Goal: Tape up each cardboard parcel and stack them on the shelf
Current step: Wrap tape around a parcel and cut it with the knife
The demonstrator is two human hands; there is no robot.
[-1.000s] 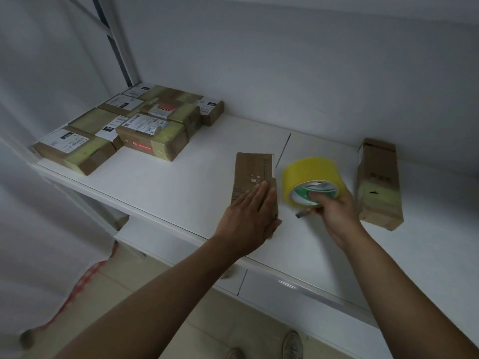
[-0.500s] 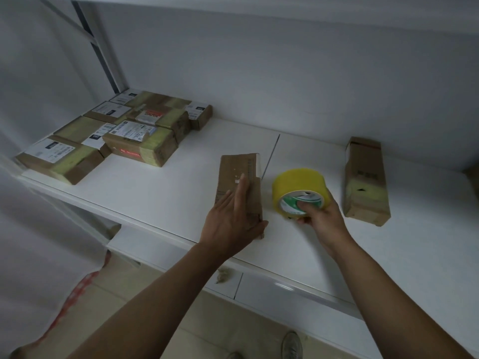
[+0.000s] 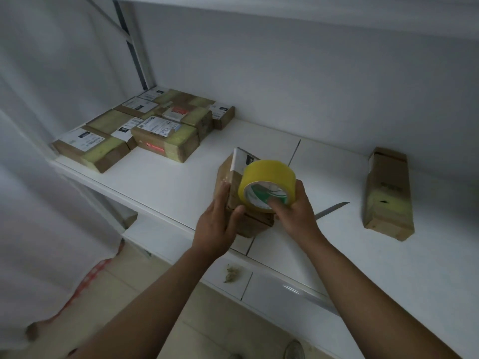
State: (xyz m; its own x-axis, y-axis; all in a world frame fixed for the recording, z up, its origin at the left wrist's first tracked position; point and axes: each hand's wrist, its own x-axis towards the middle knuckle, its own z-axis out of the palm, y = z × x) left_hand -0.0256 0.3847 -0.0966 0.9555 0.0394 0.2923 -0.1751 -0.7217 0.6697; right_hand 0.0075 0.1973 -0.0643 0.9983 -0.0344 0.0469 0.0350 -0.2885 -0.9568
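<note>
Two hands meet over one parcel [image 3: 234, 187]: left hand [image 3: 216, 224] fingers curl round its side, right hand [image 3: 295, 211] fingers hook inside the yellow tape roll [image 3: 267, 186]. Flat a second ago, it now stands tilted on the shelf [image 3: 181, 185], so taping looks imminent.

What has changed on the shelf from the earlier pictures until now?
The left hand lay flat on the small parcel; it now grips it and has tipped it up on edge. The right hand has brought the yellow tape roll left, against the parcel. A small knife now shows behind that hand. The taped stack and the long parcel lie as before.
</note>
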